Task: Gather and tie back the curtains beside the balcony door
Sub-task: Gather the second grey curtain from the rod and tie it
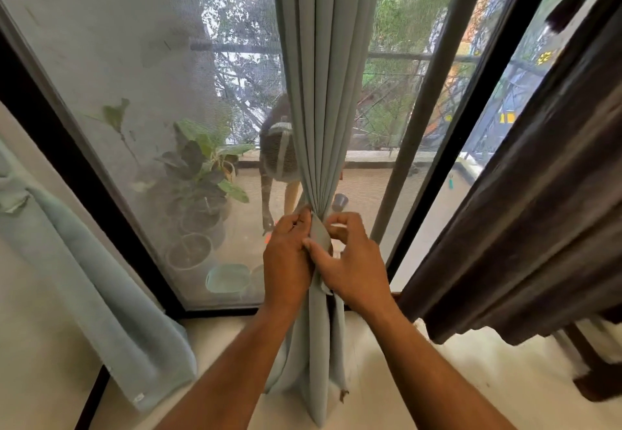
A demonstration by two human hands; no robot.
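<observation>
A pale blue-grey curtain (pixel 324 99) hangs gathered into tight pleats in front of the balcony door, pinched to a narrow waist at hand height and flaring again near the floor. A matching fabric tie-back strip (pixel 319 236) wraps around that waist. My left hand (pixel 287 254) grips the gathered curtain and the strip's left side. My right hand (pixel 351 261) pinches the strip's other end with thumb and fingers against the bundle. A second pale blue curtain (pixel 91 291) hangs loose along the left wall.
A dark brown curtain (pixel 538 214) hangs at the right over dark wooden furniture (pixel 592 372). The black door frame (pixel 84 194) and screen mesh stand behind. On the balcony are potted plants (pixel 202 173) and a bending person (pixel 277 160). Pale floor lies below.
</observation>
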